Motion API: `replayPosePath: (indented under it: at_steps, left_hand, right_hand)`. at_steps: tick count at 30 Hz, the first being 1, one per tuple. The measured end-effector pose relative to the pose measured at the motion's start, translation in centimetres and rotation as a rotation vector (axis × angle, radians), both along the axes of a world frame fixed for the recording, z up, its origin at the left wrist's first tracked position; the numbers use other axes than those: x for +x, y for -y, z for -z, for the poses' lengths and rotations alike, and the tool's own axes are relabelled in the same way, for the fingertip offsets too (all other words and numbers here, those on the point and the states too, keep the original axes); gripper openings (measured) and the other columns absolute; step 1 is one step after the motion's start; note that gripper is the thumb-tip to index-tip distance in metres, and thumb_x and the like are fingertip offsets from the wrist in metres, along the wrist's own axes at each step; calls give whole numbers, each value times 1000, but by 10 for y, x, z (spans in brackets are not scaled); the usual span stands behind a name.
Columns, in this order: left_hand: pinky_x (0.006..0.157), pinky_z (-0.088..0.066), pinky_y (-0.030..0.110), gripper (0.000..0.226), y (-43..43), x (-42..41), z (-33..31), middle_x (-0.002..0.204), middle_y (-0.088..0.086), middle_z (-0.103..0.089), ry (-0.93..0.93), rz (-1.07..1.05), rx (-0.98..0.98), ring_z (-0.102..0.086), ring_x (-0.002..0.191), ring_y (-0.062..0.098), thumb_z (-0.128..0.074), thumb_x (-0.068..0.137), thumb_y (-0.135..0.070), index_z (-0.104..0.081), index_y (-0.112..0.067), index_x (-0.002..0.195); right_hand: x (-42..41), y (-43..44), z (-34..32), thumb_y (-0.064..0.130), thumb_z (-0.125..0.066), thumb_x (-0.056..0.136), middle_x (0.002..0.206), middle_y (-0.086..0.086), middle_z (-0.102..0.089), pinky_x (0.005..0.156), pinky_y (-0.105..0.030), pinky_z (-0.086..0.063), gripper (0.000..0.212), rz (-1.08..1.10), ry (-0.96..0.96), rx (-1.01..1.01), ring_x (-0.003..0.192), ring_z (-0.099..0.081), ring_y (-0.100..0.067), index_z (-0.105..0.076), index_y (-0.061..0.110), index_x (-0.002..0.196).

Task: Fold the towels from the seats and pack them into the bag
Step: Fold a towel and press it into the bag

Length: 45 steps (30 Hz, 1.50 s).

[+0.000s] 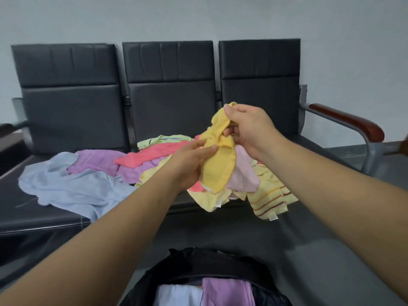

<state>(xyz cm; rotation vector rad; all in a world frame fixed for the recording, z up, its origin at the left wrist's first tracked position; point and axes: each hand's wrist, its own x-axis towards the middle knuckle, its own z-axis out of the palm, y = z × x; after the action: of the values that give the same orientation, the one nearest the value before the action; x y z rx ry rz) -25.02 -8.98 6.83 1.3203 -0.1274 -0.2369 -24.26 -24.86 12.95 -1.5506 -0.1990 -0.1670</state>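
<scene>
Wall (198,16) pale grey, plain, behind a row of three black padded seats (170,107) joined as one bench. Grey floor (331,250) in front. Metal-framed armrest (346,122) with a reddish-brown top at the bench's right end; a dark shape at the left edge may be its twin, too blurred to say.

Loose heap of towels across the left and middle seat cushions. Largest is a light blue towel (72,186), spread on the left seat. A purple towel (97,160) lies beside it, a coral towel (152,153) over that, a pale pink towel (242,175) and a yellow striped towel (269,197) hanging over the front edge.

Black bag (198,268) on the floor, mouth open, nearest the camera; a folded purple piece (225,292) and a pale one (176,297) lie side by side inside.

Both forearms cross the view and hide part of the heap. Yellow towel (218,166) is held bunched above the heap: right hand (249,127) grips its upper end with curled fingers, left hand (189,160) pinches its middle between thumb and fingers.
</scene>
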Motion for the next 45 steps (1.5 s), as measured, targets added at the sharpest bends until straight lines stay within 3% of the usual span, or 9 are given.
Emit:
replayPosePath:
  at_steps: [5,12,17,22,28,33,36,42,45]
  left_hand:
    - [63,-60,33,32,-28,-18,-58,105,16,-73,78,-202,12,-74,82,24,-67,94,-7,-63,-3,125]
    - [69,-62,31,24,-43,-66,-199,89,11,-75,296,-65,-306,-74,77,20,-62,90,-17,-77,-1,99]
    - [57,-58,29,10,-62,-69,-213,99,12,-65,190,-268,91,-72,69,16,-60,97,-5,-66,-3,105]
    - [60,-60,31,39,-68,-90,-205,124,19,-56,115,-266,4,-70,88,27,-70,94,-31,-59,-11,125]
    - [104,-50,39,109,-37,-108,-194,144,-1,-49,531,-113,924,-57,125,19,-94,56,-57,-37,-44,149]
    - [66,-44,21,25,-31,-101,-188,103,-1,-59,707,-429,1009,-58,82,11,-77,86,-45,-69,-23,95]
    - [63,-49,24,23,-45,-98,-191,77,-8,-70,571,-401,884,-63,73,10,-73,90,-47,-76,-25,84]
    - [104,-47,44,15,-51,-87,-185,133,7,-43,522,-443,1165,-44,123,25,-62,97,-48,-68,-35,93]
    - [98,-52,45,24,-47,-84,-182,118,5,-56,495,-449,1254,-54,114,25,-56,101,-46,-68,-26,98]
  right_hand:
    - [-20,7,-50,28,-57,103,80,-7,-58,64,-33,-53,24,221,80,-138,73,-58,-18,-65,8,91]
    - [-52,19,-144,29,-54,103,70,0,-47,58,-25,-34,37,381,331,-189,63,-42,-7,-60,6,75]
    - [-68,26,-164,28,-52,103,62,4,-33,55,-28,-28,42,384,352,-280,58,-33,-10,-38,21,65]
    - [-86,20,-168,35,-53,103,75,-6,-41,63,-31,-37,26,241,317,-420,69,-41,-19,-54,17,84]
    - [-96,-6,-170,30,-68,95,90,-13,-72,87,-47,-59,32,31,266,-381,87,-69,-30,-73,-2,92]
    - [-97,2,-173,8,-73,89,107,-6,-72,95,-36,-56,17,-13,317,-375,106,-67,-21,-75,8,106]
    - [-97,19,-169,9,-73,90,107,8,-64,83,-24,-47,19,77,345,-516,102,-59,-9,-72,17,107]
    - [-84,33,-143,21,-81,86,118,-1,-65,88,-32,-52,40,59,357,-809,108,-62,-19,-65,20,123]
    - [-80,35,-138,28,-81,85,100,-10,-71,75,-32,-53,30,73,315,-844,94,-68,-26,-73,5,102]
